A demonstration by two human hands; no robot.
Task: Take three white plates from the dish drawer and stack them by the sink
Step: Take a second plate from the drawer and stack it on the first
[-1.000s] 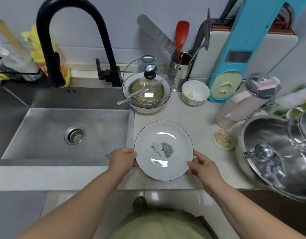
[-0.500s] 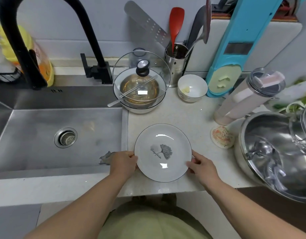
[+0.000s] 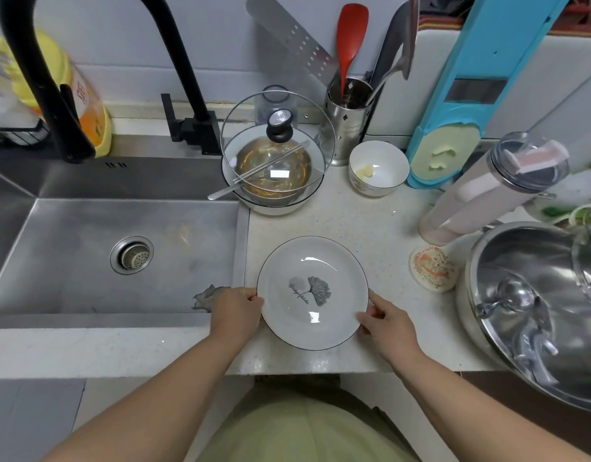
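A white plate [image 3: 312,293] with a thin dark rim and a grey leaf print lies on the speckled counter [image 3: 370,228], just right of the steel sink [image 3: 114,255]. My left hand [image 3: 235,311] grips its left edge. On the opposite edge, my right hand [image 3: 389,325] holds the rim. Whether more plates lie under the top one is hidden. The dish drawer is out of view.
Behind the plate stand a white bowl with a glass lid [image 3: 277,161], a small white bowl [image 3: 379,168], a steel utensil holder [image 3: 349,118] and a blue slicer [image 3: 470,95]. A lidded tumbler [image 3: 494,191], a round coaster [image 3: 432,268] and a big steel pot [image 3: 537,305] crowd the right. A black faucet [image 3: 184,71] arches over the sink.
The plate has come down and slightly toward the counter's front edge, with both hands still on its rim. The view has shifted right and closer.
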